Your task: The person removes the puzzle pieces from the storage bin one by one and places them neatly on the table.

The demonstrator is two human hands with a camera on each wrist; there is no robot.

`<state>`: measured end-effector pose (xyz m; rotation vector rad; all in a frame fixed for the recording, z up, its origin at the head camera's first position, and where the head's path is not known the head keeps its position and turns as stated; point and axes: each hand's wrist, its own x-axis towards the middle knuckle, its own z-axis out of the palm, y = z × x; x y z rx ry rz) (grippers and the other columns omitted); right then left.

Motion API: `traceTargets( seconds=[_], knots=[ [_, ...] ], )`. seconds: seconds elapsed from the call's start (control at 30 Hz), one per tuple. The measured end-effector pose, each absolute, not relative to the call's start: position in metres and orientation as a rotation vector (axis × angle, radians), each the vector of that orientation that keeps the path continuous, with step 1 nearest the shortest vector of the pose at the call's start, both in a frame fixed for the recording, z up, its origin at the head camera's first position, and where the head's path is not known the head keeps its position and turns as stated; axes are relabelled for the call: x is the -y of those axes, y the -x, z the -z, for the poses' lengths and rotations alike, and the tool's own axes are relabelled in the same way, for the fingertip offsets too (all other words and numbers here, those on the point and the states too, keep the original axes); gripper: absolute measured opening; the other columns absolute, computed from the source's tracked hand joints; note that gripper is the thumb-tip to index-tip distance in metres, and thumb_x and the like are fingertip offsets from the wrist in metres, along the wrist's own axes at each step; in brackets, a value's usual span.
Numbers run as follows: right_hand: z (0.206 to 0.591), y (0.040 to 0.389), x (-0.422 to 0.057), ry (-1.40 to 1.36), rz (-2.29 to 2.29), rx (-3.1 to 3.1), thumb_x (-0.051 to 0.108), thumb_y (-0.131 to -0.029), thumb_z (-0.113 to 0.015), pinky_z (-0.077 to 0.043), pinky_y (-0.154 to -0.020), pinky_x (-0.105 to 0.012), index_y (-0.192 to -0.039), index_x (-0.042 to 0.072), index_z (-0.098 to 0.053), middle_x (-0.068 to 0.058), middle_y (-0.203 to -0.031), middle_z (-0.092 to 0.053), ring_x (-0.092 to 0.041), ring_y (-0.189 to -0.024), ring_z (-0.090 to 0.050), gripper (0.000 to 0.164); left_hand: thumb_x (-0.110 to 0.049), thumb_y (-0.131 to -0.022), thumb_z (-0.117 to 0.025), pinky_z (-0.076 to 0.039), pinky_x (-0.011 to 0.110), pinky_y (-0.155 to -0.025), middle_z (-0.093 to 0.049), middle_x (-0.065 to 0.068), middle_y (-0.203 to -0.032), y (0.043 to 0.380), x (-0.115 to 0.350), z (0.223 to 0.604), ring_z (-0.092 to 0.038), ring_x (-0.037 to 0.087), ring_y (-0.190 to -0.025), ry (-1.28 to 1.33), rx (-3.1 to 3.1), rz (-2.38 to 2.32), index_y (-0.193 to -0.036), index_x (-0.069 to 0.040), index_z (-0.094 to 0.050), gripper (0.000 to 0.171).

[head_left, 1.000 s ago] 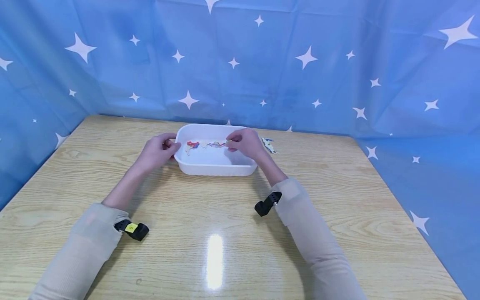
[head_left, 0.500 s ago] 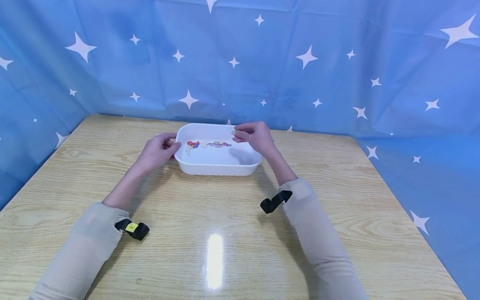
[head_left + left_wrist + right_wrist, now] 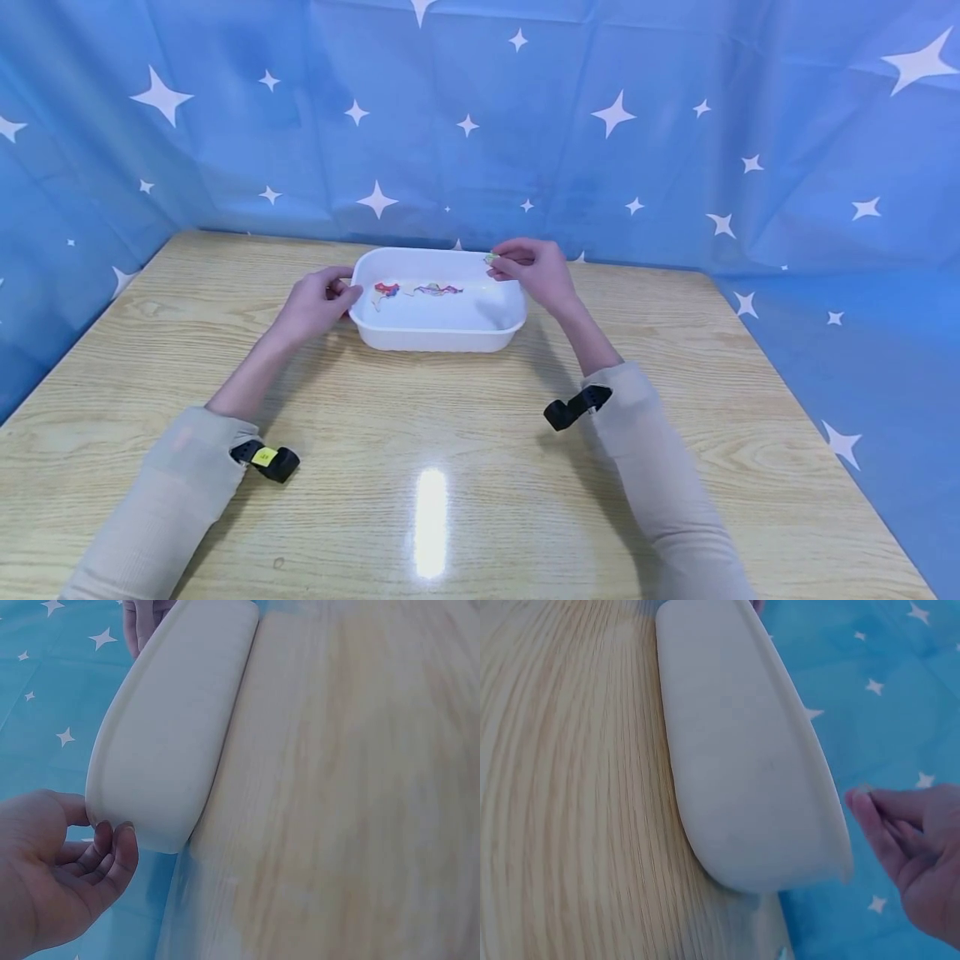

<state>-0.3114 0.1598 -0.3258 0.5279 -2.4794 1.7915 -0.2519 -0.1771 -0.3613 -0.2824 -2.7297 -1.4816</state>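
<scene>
A white plastic tub (image 3: 438,340) stands toward the back of the table. My left hand (image 3: 315,304) holds its left end, thumb at the rim; in the left wrist view, that hand (image 3: 64,870) has fingers curled against the end wall. Over the tub's right end, my right hand (image 3: 542,271) pinches a small flat green-and-white piece (image 3: 491,258) between thumb and fingertips. In the right wrist view, the pinching hand (image 3: 922,847) is beside the tub's rim. Inside the tub lie a red-and-blue piece (image 3: 386,290) and a thin multicoloured piece (image 3: 437,289).
The wooden table (image 3: 360,433) runs back to a blue curtain (image 3: 480,133) with white stars. A small bluish bit (image 3: 782,952) shows at the table edge in the right wrist view. Each sleeve carries a black wrist camera (image 3: 576,407).
My right hand has lifted from inside the tub and moved right to its right end, pinching the small green-and-white piece. My left hand and the tub have stayed put.
</scene>
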Motion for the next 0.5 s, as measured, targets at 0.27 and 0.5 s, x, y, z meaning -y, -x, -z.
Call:
traceTargets(
  seconds=[0.27, 0.5],
  knots=[
    [0.327, 0.312, -0.186, -0.479, -1.771, 2.458, 0.005, -0.095, -0.07, -0.059, -0.081, -0.039, -0.111, -0.007, -0.07, -0.02, -0.098, -0.073, -0.028, -0.085, -0.074, 0.02, -0.016, -0.105, -0.054, -0.054, 0.028, -0.066, -0.059, 0.018, -0.095, 0.252, 0.177, 0.362, -0.062, 0.037, -0.085, 0.291, 2.728, 1.478, -0.143, 0.008, -0.047, 0.046],
    [0.329, 0.316, -0.209, -0.35, -1.764, 2.454, 0.005, -0.094, -0.071, -0.059, -0.08, -0.036, -0.111, -0.009, -0.069, -0.016, -0.095, -0.073, -0.016, -0.078, -0.074, 0.022, -0.017, -0.105, -0.053, -0.055, 0.031, -0.069, -0.058, 0.019, -0.097, 0.251, 0.177, 0.361, -0.062, 0.036, -0.087, 0.277, 2.738, 1.48, -0.144, 0.008, -0.046, 0.047]
  ],
)
